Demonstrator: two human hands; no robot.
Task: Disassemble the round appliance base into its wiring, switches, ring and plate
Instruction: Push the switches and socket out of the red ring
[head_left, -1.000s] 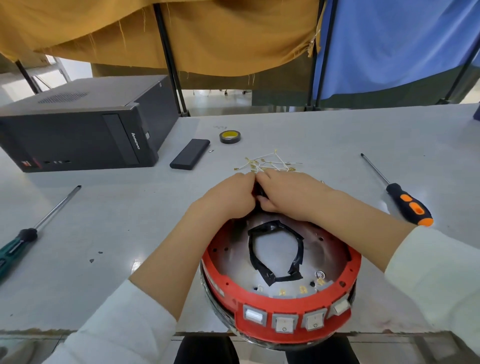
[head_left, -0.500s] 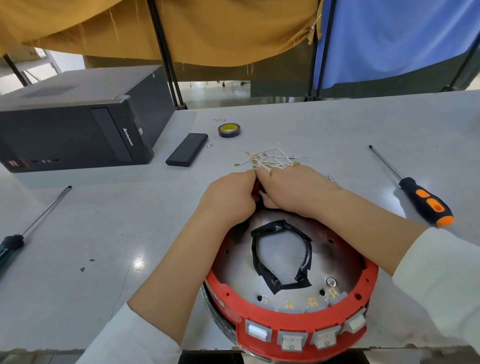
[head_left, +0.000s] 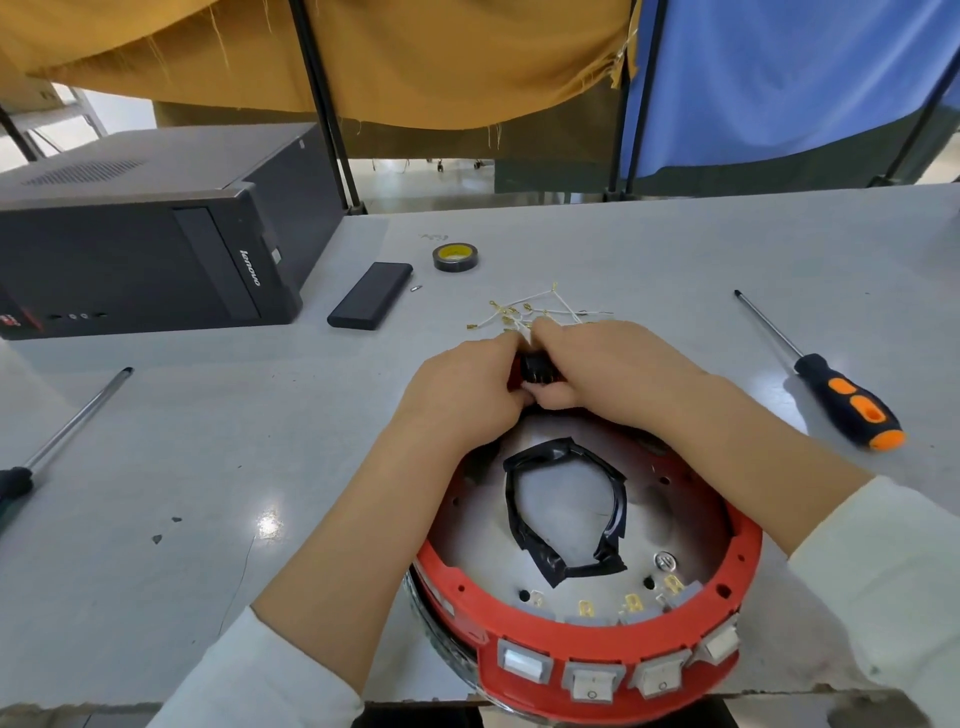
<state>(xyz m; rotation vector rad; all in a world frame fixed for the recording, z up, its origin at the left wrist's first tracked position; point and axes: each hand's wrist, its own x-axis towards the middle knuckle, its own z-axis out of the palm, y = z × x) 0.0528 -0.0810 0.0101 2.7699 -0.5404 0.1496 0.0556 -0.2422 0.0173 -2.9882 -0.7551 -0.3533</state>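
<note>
Both hands (head_left: 545, 374) pinch black part (head_left: 537, 370), ring's (head_left: 597, 652) far rim.

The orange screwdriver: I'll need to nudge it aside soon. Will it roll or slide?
The orange screwdriver would probably roll rather than slide: handle and shaft look round, and it lies flat on the smooth table. Its thick handle against the thin shaft may make it curve as it rolls. It looks stiff, not fragile.

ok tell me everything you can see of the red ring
The red ring looks like moulded plastic, a round band rimming a shiny metal plate at the table's near edge. Four white rocker switches sit in its front face, and small holes dot its top. Both hands grip a small black part at its far side.
</note>
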